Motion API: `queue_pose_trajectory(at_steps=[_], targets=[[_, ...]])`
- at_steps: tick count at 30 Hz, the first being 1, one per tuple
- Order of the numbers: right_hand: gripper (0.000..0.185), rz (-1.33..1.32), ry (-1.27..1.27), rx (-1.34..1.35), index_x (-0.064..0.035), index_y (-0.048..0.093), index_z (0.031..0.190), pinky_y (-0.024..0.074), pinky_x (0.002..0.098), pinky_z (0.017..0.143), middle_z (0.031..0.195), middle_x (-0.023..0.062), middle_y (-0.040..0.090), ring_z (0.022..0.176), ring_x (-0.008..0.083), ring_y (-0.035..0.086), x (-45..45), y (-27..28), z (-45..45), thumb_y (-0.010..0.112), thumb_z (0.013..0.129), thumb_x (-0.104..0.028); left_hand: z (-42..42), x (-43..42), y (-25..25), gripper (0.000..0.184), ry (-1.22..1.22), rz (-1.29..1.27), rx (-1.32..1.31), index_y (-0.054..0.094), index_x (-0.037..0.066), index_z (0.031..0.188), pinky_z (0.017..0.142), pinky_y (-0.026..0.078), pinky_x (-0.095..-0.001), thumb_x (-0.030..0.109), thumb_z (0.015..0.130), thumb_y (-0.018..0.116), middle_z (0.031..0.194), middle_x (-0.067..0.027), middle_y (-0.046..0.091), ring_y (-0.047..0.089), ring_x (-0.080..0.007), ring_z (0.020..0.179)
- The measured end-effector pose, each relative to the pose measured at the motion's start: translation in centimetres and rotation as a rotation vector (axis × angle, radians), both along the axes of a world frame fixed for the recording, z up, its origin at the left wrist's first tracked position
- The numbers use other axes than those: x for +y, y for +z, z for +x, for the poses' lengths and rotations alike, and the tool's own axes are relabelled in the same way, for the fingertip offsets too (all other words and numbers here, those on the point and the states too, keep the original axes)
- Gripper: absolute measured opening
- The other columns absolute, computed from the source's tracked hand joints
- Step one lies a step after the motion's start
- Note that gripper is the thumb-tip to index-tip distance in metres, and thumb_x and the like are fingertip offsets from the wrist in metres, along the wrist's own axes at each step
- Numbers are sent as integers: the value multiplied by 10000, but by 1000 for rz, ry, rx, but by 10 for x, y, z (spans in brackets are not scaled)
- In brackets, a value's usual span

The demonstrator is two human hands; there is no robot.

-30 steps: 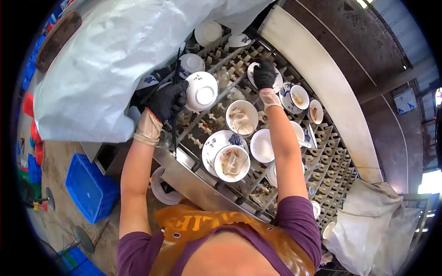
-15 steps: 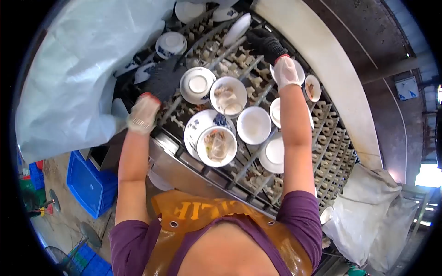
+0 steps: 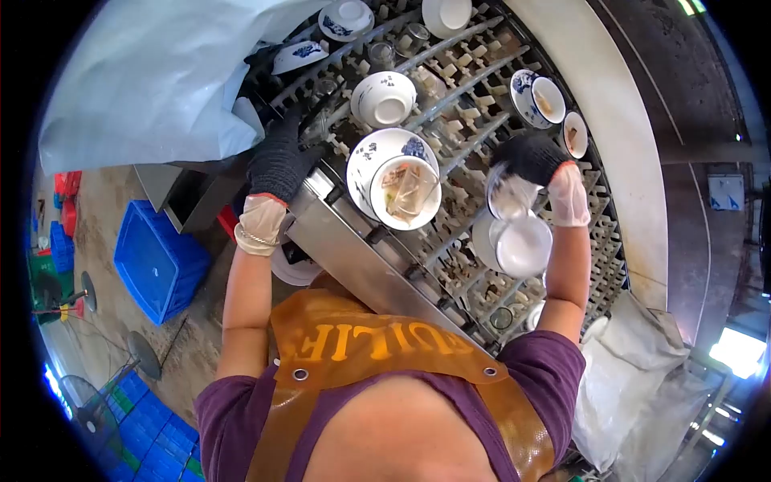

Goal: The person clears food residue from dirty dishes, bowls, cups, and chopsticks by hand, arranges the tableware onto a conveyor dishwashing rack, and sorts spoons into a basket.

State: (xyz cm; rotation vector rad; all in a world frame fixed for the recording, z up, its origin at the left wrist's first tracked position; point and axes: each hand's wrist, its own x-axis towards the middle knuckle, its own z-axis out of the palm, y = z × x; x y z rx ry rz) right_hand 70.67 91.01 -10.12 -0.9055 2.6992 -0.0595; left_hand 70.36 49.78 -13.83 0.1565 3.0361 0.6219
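My left hand (image 3: 281, 161), in a black glove, is at the near left edge of the pegged conveyor (image 3: 470, 108), its fingers apart and no dish visible in it. Right of it a bowl with food scraps and a glass (image 3: 404, 193) sits on a blue-patterned plate (image 3: 369, 165). An upturned bowl (image 3: 383, 100) rests farther up. My right hand (image 3: 526, 165), also black-gloved, is closed on a bowl (image 3: 511, 195), which is blurred and tilted. Just below that bowl is another white bowl (image 3: 523, 246) on a dish.
Plastic sheeting (image 3: 152, 80) hangs at the upper left. A blue crate (image 3: 157, 261) stands on the floor at left. More bowls (image 3: 548, 100) lie on the far side of the conveyor, beside a pale metal rim (image 3: 622, 120). Glasses (image 3: 381, 55) stand near the top.
My right hand has come back toward me from the far side and now holds a bowl. The bowls near the middle have been shifted or lifted away. My left hand has stayed near the left edge.
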Motion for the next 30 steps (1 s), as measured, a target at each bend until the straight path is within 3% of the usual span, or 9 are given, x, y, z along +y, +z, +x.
queue_pose_trajectory(at_steps=[3, 4, 7, 11, 16, 22, 25, 28, 30], targets=[[212, 161, 51, -95, -160, 681, 879, 494, 358, 750, 872, 80, 654, 819, 262, 621, -6, 33, 32, 663, 668, -136, -7, 1, -22, 672, -37, 18, 111, 397, 38, 1288, 930, 392, -401, 244, 712, 674, 1215, -224, 489, 487, -356, 1100], [173, -127, 238, 38, -138, 676, 879, 497, 354, 738, 866, 72, 655, 804, 259, 623, -7, 26, 28, 645, 709, -147, -11, 3, -28, 639, -52, -51, 196, 418, 47, 1269, 920, 400, -407, 241, 712, 664, 1186, -220, 508, 491, -360, 1084], [290, -361, -392, 17, -74, 628, 1005, 487, 379, 749, 922, 154, 636, 834, 305, 619, -66, 2, 12, 535, 827, -284, -13, 16, -12, 619, -70, -152, 87, 456, 45, 1230, 908, 408, -409, 262, 695, 680, 1162, -219, 521, 498, -361, 1072], [333, -759, -217, -74, -79, 588, 1094, 438, 388, 870, 1041, 182, 600, 978, 341, 566, -120, -93, -20, 542, 807, -242, -5, 28, 0, 643, -144, -74, 76, 495, 49, 1136, 838, 448, -432, 348, 619, 733, 1101, -226, 529, 553, -378, 960], [397, -390, -252, 45, -109, 611, 1074, 447, 383, 862, 1034, 176, 606, 957, 333, 581, -94, -32, -30, 594, 737, -318, 4, 17, 9, 749, -102, 1, -154, 451, 15, 1224, 869, 430, -419, 494, 688, 664, 1117, -233, 553, 539, -371, 1021], [501, -427, -801, 528, -96, 563, 1142, 457, 384, 854, 1084, 176, 591, 969, 345, 577, -26, 5, -92, 599, 702, -333, -2, 19, -19, 798, -222, 99, -44, 396, 16, 1269, 872, 432, -419, 493, 691, 668, 1113, -256, 545, 536, -382, 1026], [402, -543, -389, 448, -88, 539, 1145, 497, 344, 760, 942, 134, 627, 842, 276, 618, -36, -1, -99, 614, 767, -201, -2, 35, 5, 807, -111, 86, -148, 360, 5, 1279, 869, 433, -423, 486, 703, 655, 1132, -274, 526, 532, -391, 1027], [396, -333, 167, 322, -108, 566, 1117, 480, 350, 789, 977, 118, 621, 883, 284, 607, -71, -25, -75, 651, 745, -213, -12, 41, -5, 808, 27, 89, 220, 311, 41, 1313, 874, 427, -429, 458, 707, 646, 1191, -260, 490, 524, -386, 1038], [431, -379, -27, -181, -117, 575, 1106, 465, 370, 807, 1052, 125, 595, 920, 293, 591, -118, -14, -10, 679, 707, -240, -24, 41, -30, 796, -72, 117, 227, 311, 54, 1315, 874, 427, -430, 445, 708, 645, 1190, -247, 496, 521, -385, 1042]])
